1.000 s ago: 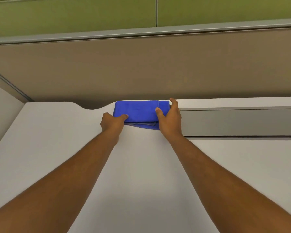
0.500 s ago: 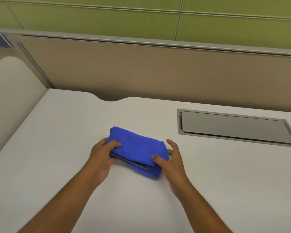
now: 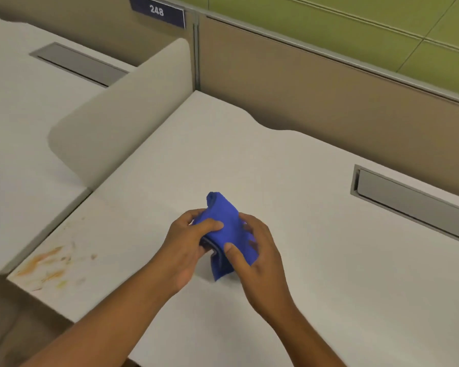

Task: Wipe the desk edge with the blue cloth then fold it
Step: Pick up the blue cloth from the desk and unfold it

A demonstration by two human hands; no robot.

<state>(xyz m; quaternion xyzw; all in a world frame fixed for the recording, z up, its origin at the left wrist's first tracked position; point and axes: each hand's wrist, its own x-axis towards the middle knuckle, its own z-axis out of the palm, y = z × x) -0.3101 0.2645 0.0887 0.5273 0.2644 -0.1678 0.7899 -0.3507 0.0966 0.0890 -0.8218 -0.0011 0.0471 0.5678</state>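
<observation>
Both hands (image 3: 223,245) pinch the soft, floppy folded blue cloth (image 3: 224,221) mid-frame above the white surface (image 3: 316,260); grip its corners

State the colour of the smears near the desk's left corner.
Orange with yellowish streaks, the smears show in the head view.

cloth (image 3: 224,223): blue, bunched, I grip it in both hands
left hand (image 3: 184,241): thumb on top
right hand (image 3: 257,256): thumb pressing the fold
desk (image 3: 316,274): orange smears (image 3: 44,263) at its left corner

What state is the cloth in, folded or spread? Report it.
Folded. The cloth is a thick bunched bundle with layered edges showing, held off the desk between left hand and right hand.
</observation>
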